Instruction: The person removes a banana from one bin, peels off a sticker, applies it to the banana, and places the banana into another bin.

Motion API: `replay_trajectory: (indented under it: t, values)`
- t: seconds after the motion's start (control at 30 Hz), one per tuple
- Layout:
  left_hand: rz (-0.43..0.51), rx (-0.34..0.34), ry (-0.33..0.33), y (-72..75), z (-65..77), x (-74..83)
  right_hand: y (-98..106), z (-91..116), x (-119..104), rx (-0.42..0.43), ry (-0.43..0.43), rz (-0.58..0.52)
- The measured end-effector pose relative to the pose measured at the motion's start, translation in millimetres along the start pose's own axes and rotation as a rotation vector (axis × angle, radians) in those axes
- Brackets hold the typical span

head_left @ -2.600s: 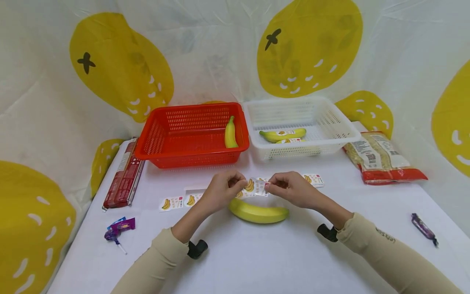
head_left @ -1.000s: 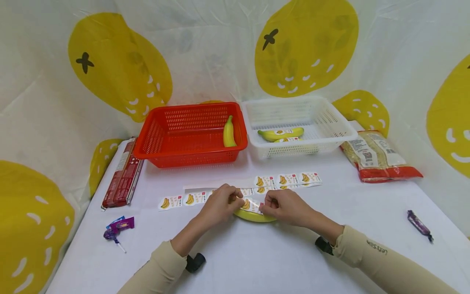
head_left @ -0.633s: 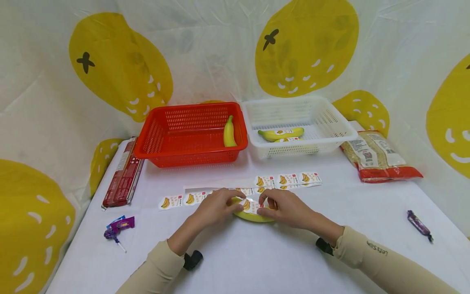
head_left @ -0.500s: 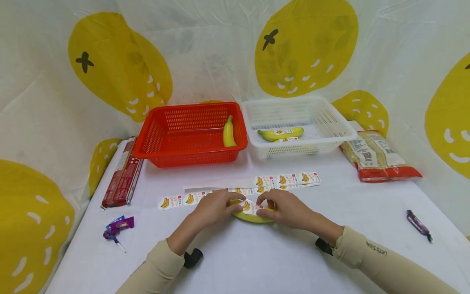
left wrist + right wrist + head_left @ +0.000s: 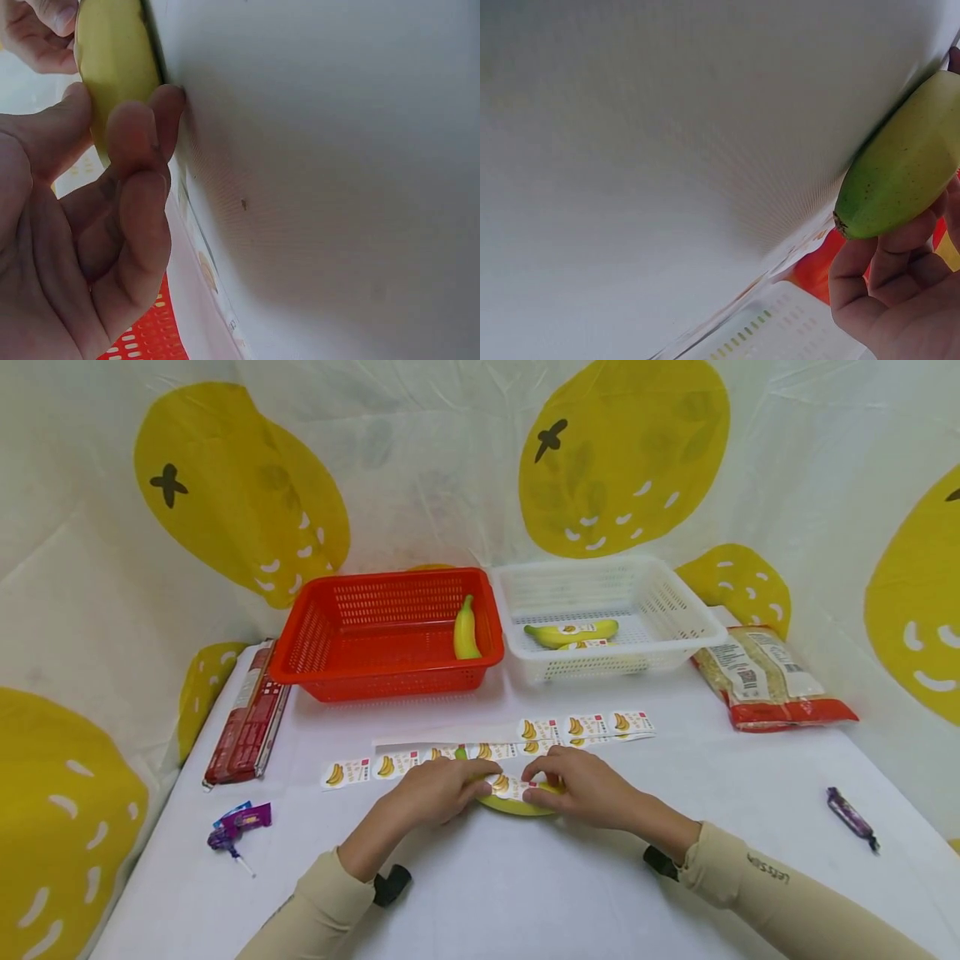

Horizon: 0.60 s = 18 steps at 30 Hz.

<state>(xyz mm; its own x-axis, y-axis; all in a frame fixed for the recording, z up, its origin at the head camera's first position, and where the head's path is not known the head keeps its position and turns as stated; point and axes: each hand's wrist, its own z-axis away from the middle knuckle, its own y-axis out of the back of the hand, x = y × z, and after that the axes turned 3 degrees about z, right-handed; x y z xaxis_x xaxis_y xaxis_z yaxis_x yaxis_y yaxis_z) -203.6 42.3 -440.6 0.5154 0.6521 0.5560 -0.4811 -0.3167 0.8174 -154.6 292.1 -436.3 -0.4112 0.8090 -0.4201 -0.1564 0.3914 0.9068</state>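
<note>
A yellow banana [image 5: 513, 807] lies across the table in front of the person, with a white banana-print label [image 5: 508, 786] on its upper side. The left hand [image 5: 437, 791] holds the banana's left part, thumb on one side and fingers on the other, as the left wrist view shows. From the right, the right hand [image 5: 587, 783] grips the other part, thumb near the label's right end. In the right wrist view the banana's greenish tip [image 5: 862, 199] sticks out past the curled fingers [image 5: 855, 281]. Just behind the hands lie strips of banana-print labels [image 5: 540, 728].
At the back stand a red basket [image 5: 386, 679] with one banana [image 5: 465, 628] and a white basket [image 5: 645, 647] with labelled bananas [image 5: 581, 632]. A grain bag [image 5: 772, 677] lies right, a red packet [image 5: 243, 718] left. Sweets [image 5: 247, 818] and a purple wrapped sweet [image 5: 852, 818] lie nearer.
The label, first pinched in the air between both hands, has come down onto the banana. The fingers have let go of its ends and closed around the banana; its green left tip now shows.
</note>
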Motion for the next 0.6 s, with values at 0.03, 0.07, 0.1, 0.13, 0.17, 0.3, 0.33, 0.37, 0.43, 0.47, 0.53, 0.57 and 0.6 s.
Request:
replay_trajectory:
  t: [0.03, 0.07, 0.1, 0.13, 0.17, 0.3, 0.33, 0.37, 0.43, 0.47, 0.53, 0.57, 0.6]
  values:
    - [0.003, -0.003, 0.000, 0.1, -0.2, -0.3, 0, 0, 0, -0.001, 0.000, -0.001]
    - [0.009, -0.006, 0.002, 0.2, -0.6, -0.7, 0, 0, 1, -0.001, 0.000, -0.002]
    - [0.016, -0.011, 0.005, 0.2, -0.9, -1.2, -1, 0, 1, -0.001, 0.000, -0.002]
    - [0.022, -0.016, 0.007, 0.4, -1.1, -1.6, -1, 0, 1, -0.001, -0.001, -0.002]
    - [0.033, -0.021, 0.009, 0.5, -1.1, -1.9, -1, 0, 1, -0.001, -0.002, -0.002]
    - [0.073, -0.032, 0.021, 0.6, -1.4, -3.5, -1, 0, 2, -0.005, -0.005, -0.004]
    - [0.083, -0.033, 0.024, 0.7, -1.4, -3.8, -1, -1, 2, -0.008, -0.006, -0.004]
    - [0.090, -0.032, 0.024, 0.7, -1.2, -4.2, -1, -1, 2, -0.012, -0.004, -0.005]
    - [0.098, -0.028, 0.021, 0.5, -1.0, -5.2, 0, -2, 3, -0.015, 0.005, -0.014]
    - [0.103, -0.027, 0.018, 0.5, -0.8, -5.7, 1, -3, 4, -0.017, 0.010, -0.020]
    - [0.109, -0.026, 0.015, 0.6, -0.1, -6.6, 6, -6, 6, -0.012, 0.013, -0.036]
    - [0.110, -0.026, 0.013, 0.4, 0.1, -7.1, 10, -8, 8, -0.003, 0.009, -0.044]
    - [0.107, -0.028, 0.014, 0.5, 0.3, -7.2, 16, -9, 11, 0.009, -0.002, -0.052]
